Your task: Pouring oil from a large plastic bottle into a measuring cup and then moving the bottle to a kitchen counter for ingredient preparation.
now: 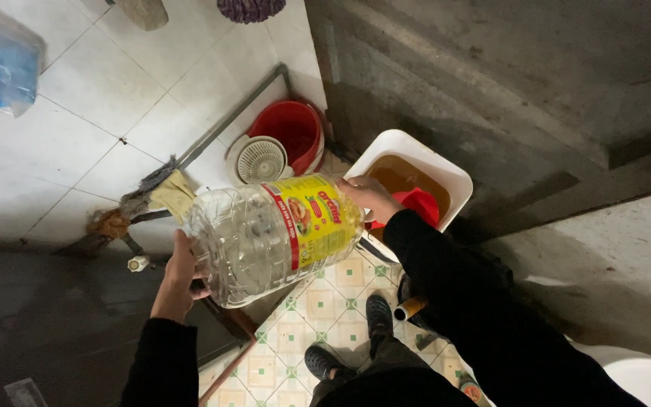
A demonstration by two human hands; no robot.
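We're holding a big clear plastic jug (265, 237) w/ a yellow-red label, tipped on its side, mouth end toward the white tub (446, 177) of brownish liquid. It's up in the air over the patterned floor tiles (325, 309), not resting on anything. Left hand (177, 279) cups the base end, fingers wrapped on the jug's bottom edge. Right hand (369, 197) grips the neck end, fingers closed round it; the mouth itself is hidden behind that hand, so we can't tell if it's capped. A red scoop (420, 205) sits in the tub.

Step in hand, prob: bringing the jug's mouth to the tub. Next move calls for both hands to steady the jug and line the mouth up over the tub rim.

Further out: red bucket (295, 132), white round strainer (261, 160), grey pipe (227, 120) on white wall tiles.
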